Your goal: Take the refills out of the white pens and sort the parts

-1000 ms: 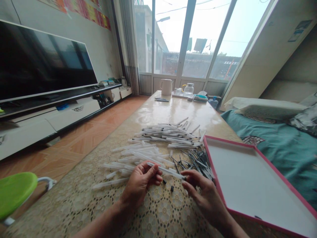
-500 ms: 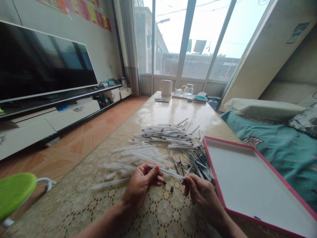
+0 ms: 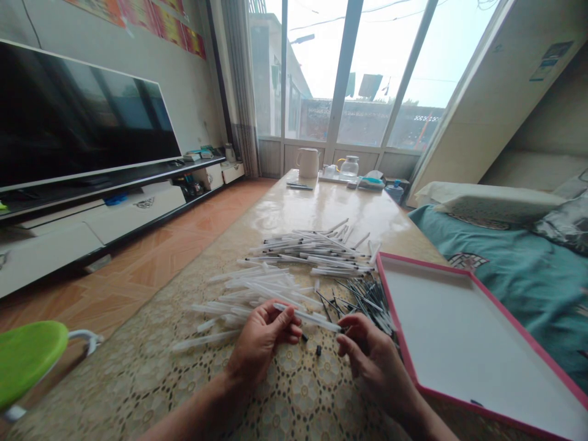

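My left hand (image 3: 264,334) is closed around a translucent white pen (image 3: 316,320), which slants down to the right between my two hands. At the pen's right end is a dark tip. My right hand (image 3: 370,352) is beside that tip, thumb and index finger parted; whether a finger still touches it I cannot tell. Below the pen, small black caps (image 3: 318,350) lie on the patterned tablecloth. Clear white pen barrels (image 3: 257,288) are heaped beyond my left hand. Thin dark refills (image 3: 367,300) form a pile behind my right hand.
Farther off lies a heap of white pens with dark ends (image 3: 316,248). A pink-rimmed white tray (image 3: 478,331) occupies the right side, with a small dark piece inside. A jug (image 3: 308,163) and glass pitcher (image 3: 350,167) stand at the far end. A green stool (image 3: 32,358) is at left.
The thumb and fingers of my right hand have spread apart at the pen's dark end. My left hand and the pen stay almost in place.
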Demonstrator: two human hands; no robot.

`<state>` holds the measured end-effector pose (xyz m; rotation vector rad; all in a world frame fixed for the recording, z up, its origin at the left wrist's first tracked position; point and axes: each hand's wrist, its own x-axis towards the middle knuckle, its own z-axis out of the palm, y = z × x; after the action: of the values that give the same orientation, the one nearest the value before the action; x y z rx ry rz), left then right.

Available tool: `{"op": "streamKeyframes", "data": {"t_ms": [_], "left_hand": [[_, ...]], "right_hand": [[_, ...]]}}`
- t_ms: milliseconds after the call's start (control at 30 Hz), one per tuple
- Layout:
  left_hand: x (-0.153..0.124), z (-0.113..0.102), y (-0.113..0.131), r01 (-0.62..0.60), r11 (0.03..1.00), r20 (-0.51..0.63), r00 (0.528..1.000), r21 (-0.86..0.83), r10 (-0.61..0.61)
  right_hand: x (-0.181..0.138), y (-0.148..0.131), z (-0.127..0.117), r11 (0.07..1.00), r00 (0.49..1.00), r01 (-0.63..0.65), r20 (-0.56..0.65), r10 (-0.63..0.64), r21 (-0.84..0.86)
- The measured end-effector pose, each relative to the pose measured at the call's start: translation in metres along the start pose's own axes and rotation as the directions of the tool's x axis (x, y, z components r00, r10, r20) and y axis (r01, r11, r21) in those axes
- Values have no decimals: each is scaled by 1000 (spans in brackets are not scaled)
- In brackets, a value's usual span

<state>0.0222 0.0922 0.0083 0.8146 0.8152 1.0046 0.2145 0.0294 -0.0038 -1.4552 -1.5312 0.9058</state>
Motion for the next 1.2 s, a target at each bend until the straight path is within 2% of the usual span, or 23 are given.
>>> {"op": "streamKeyframes", "data": {"t_ms": [167,400,567,800,1000,1200], "left_hand": [[-1,0,-1,4,1000,28,1000,0,-4],[-1,1,1,3,1000,21,1000,-1,-3],[-1,1,0,-5,1000,18,1000,-3,5],[0,-1,-1,5,1000,-30,1000,-26,-6],[0,-2,1,0,1000,5,1000,5,0],[-2,0,0,-12,1000,14,1000,18,12]], "right_hand": [[1,1,1,994,998,64,-19,-67,-94],[0,4,4,991,998,-50,39,46,121],[0,3,3,997,1000,-18,13,17,74],[-2,0,5,990,999,-4,-35,9,144],[0,-1,6,953,994,-100,65,85,285],[-2,0,6,976,999,-52,16,50,210]]}}
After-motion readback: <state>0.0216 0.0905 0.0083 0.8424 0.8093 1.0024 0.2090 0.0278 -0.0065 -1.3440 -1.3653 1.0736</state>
